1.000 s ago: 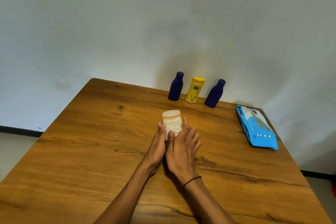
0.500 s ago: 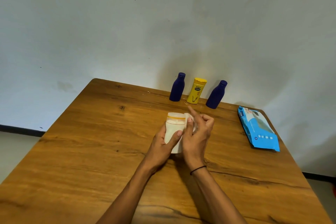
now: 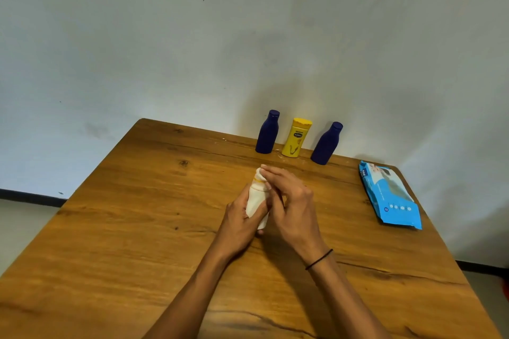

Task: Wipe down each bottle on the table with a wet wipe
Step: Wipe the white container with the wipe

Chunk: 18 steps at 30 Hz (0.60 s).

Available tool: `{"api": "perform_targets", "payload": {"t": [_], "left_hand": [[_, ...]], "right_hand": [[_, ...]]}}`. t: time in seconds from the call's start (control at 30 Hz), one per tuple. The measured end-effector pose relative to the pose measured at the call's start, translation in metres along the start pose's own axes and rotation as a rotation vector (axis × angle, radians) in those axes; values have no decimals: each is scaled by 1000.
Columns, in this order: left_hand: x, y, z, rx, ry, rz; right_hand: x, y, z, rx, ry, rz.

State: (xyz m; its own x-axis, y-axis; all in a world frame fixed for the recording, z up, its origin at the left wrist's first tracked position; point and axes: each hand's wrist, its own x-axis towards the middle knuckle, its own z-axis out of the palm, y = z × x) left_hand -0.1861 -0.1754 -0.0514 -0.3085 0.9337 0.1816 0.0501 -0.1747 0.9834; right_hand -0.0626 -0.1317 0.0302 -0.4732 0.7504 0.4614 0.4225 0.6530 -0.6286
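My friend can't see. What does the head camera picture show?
Two hands hold a small white bottle over a wooden table: the left hand grips it, the right hand covers its top. Two dark blue bottles flank a yellow bottle by the wall, with a blue wipes pack at right.

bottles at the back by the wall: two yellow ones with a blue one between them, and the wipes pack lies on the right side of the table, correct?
Not quite: the colours are swapped. The head view shows two blue bottles with one yellow bottle between them. The rest holds: they stand at the back by the wall, and the wipes pack lies on the right side of the table.
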Motion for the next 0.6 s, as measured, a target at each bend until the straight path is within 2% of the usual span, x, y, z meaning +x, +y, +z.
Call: {"api": "perform_targets", "payload": {"t": [0.23,0.37,0.5,0.6], "left_hand": [[1,0,-5,39,18,-13],[-1,-2,-2,49,-43,-56],[-2,-3,-4,44,-27,-49],[0,-2,-6,59,-1,-31]], "right_hand": [[0,12,-9,-44,75,23],[-2,5,-4,-76,24,-51],[-4,6,-1,-89,4,-100],[-7,8,-3,-73,82,-66]]}}
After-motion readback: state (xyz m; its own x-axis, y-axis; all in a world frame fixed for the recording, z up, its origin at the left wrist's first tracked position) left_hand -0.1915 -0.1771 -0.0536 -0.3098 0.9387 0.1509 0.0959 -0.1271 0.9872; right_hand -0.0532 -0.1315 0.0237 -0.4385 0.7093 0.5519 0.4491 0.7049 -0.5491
